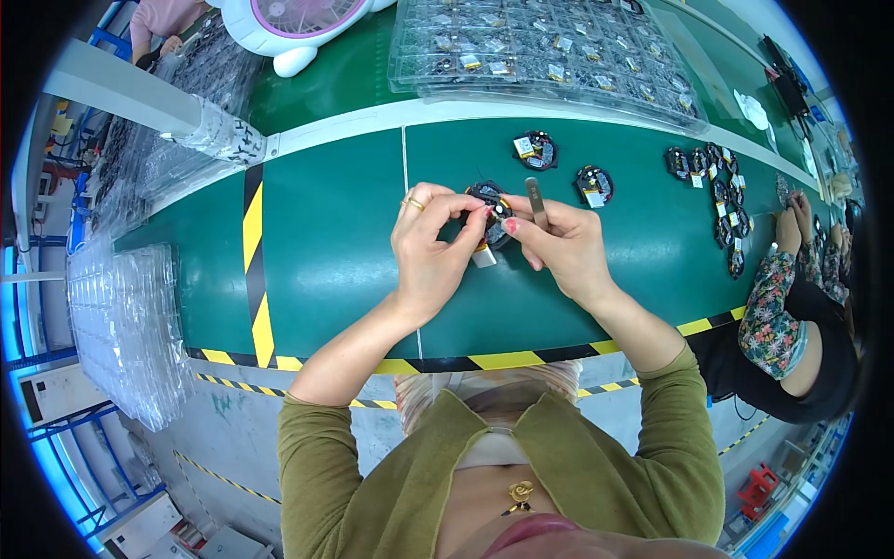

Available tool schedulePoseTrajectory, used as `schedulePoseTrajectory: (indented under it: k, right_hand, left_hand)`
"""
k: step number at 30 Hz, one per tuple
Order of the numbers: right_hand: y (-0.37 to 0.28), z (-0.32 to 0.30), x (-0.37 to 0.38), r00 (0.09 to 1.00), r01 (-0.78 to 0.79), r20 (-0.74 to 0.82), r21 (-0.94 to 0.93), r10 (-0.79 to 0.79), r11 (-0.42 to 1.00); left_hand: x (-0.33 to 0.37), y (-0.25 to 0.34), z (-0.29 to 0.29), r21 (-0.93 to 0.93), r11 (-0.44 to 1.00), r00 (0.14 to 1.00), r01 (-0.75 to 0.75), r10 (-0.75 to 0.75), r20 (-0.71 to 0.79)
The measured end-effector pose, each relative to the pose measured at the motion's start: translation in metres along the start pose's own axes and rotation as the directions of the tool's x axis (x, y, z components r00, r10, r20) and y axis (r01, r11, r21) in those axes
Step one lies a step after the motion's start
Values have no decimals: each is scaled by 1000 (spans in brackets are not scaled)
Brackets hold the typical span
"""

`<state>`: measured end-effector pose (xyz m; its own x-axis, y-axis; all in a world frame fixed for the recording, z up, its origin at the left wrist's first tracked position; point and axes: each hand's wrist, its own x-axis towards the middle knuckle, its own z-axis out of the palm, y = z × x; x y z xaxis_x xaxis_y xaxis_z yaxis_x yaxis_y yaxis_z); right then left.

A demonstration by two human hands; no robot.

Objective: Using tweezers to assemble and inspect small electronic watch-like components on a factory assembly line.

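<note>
Both my hands meet over the green belt (326, 242) on a small round black part (491, 212) with a silvery block hanging under it. My left hand (430, 244), a gold ring on one finger, pinches the part from the left. My right hand (559, 244) grips its right side and also holds metal tweezers (536, 201) that stick up between the fingers. Two more round black parts (535, 149) (593, 184) lie on the belt just beyond my hands.
Clear plastic trays (540, 47) of small parts sit at the far side. Stacked empty trays (126, 326) stand at my left. A row of black parts (722, 200) lies to the right, where another person's hands (801, 219) work. A white and pink fan (298, 23) stands at the back.
</note>
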<state>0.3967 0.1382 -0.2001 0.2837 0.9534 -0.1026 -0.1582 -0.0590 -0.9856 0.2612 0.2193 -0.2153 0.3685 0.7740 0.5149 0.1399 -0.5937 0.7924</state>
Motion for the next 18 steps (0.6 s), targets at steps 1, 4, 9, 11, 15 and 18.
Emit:
schedulePoseTrajectory:
  k: [1, 4, 9, 11, 15, 18]
  right_hand:
    - [-1, 0, 0, 1000, 0, 0, 0, 0, 1000]
    - [-1, 1, -1, 1000, -1, -6, 9, 1, 1000]
    - [3, 0, 0, 996, 91, 6, -62, -91, 994]
    - [2, 0, 1, 995, 100, 17, -89, -99, 991]
    - [7, -5, 0, 997, 69, 25, -123, -66, 990]
    - [2, 0, -1, 1000, 5, 17, -43, -4, 999]
  left_hand:
    - [0, 0, 0, 0, 1000, 1000, 0, 0, 0]
    - [0, 1, 0, 1, 1000, 1000, -21, 21, -7]
    - [0, 0, 1, -9, 1000, 1000, -6, 6, 0]
    - [0, 0, 1, -6, 1000, 1000, -4, 4, -1]
    - [1, 1, 1, 13, 998, 998, -61, 61, -24]
    - [2, 1, 0, 76, 987, 988, -144, 147, -45]
